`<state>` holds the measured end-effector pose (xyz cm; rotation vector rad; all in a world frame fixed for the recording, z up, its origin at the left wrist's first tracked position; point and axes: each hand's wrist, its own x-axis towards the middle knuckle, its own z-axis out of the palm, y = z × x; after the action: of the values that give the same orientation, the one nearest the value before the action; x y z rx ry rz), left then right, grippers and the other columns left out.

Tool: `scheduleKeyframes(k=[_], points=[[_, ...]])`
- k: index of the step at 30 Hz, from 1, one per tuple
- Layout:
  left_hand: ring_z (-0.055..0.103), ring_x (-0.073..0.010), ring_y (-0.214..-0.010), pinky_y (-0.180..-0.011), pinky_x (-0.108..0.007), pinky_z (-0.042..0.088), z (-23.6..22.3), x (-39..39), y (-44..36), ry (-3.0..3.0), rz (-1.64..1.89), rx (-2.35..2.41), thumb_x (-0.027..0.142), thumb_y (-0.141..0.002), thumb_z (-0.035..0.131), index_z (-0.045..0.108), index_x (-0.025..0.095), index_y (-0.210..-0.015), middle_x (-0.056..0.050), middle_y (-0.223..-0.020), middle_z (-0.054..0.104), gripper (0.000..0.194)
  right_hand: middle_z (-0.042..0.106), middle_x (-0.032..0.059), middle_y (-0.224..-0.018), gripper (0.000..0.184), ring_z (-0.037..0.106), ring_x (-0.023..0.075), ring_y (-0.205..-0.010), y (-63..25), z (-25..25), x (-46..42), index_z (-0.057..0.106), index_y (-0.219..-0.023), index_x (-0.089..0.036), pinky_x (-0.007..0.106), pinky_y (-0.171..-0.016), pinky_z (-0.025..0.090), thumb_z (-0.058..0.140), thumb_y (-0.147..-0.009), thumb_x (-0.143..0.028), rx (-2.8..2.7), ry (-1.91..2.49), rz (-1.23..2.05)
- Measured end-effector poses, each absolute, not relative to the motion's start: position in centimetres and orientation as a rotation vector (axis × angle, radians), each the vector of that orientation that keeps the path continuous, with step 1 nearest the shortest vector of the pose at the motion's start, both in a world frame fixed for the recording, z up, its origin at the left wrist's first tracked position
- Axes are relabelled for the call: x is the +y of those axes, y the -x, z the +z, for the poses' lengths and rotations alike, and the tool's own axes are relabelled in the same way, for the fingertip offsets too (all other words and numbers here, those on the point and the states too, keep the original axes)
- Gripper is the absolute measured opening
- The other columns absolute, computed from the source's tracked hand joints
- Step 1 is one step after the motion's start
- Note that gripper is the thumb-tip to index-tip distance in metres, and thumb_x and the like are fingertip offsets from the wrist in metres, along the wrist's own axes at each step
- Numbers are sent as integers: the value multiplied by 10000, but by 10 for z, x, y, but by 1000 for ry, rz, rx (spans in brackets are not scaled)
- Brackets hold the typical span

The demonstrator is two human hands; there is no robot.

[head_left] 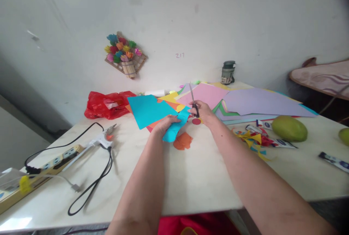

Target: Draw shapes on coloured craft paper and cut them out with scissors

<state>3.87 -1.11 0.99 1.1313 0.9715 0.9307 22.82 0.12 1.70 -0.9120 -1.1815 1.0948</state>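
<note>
My left hand (pixel 165 123) is closed on a blue paper sheet (pixel 152 110), holding it up over the white table (pixel 191 176). My right hand (pixel 203 112) grips a pair of scissors (pixel 194 100), blades pointing up and away, at the sheet's right edge. A strip of the blue paper (pixel 174 130) hangs down between my hands. Orange paper scraps (pixel 183 141) lie on the table just below. A small red paper circle (pixel 196 121) sits under my right hand.
Large coloured paper sheets (pixel 256 103) cover the far right of the table. A glue gun (pixel 105 138) with black cord and a power strip (pixel 54 160) lie left. A red plastic bag (pixel 107 104), a mango (pixel 289 128), paper trimmings (pixel 253 139) and a jar (pixel 228 72) are also here.
</note>
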Motion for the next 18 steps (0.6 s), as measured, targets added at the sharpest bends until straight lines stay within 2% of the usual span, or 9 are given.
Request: scheduleKeyframes(k=[4, 6, 11, 15, 18], points=[[652, -293, -716, -617, -376, 499, 22, -14, -41, -997, 835, 769, 432, -707, 581, 651, 108, -851, -149, -742, 682, 362, 508, -83, -536, 328, 499, 73, -416, -227, 19, 1, 573, -798, -183, 196, -408, 399, 702, -496, -178, -1068, 899, 1035], [647, -317, -840, -699, -406, 503, 24, -11, -41, -913, 865, 638, 439, -732, 516, 647, 82, -913, -166, -839, 686, 422, 517, -89, -535, 333, 509, 73, -416, -225, 19, 3, 565, -804, -189, 191, -410, 401, 693, -497, -182, -972, 878, 997], [622, -269, -965, -878, -381, 460, 17, -6, -41, -761, 1113, 465, 216, -762, 439, 606, 49, -1053, -146, -981, 678, 375, 529, -97, -506, 350, 526, 80, -410, -220, 19, 6, 555, -818, -181, 184, -414, 404, 678, -490, -172, -756, 893, 928], [620, -209, -984, -904, -308, 456, 12, -10, -46, -808, 1199, 427, 88, -792, 475, 514, 149, -1216, -80, -1104, 645, 430, 518, -98, -505, 320, 515, 73, -397, -215, 20, 4, 552, -822, -183, 163, -373, 363, 641, -517, -143, -670, 944, 902], [607, -215, -1014, -925, -341, 450, 11, -14, -53, -881, 1158, 439, 88, -781, 559, 470, 217, -1260, -55, -1127, 634, 504, 506, -102, -513, 304, 489, 56, -388, -211, 19, 4, 549, -807, -183, 155, -368, 365, 615, -519, -111, -636, 956, 882]])
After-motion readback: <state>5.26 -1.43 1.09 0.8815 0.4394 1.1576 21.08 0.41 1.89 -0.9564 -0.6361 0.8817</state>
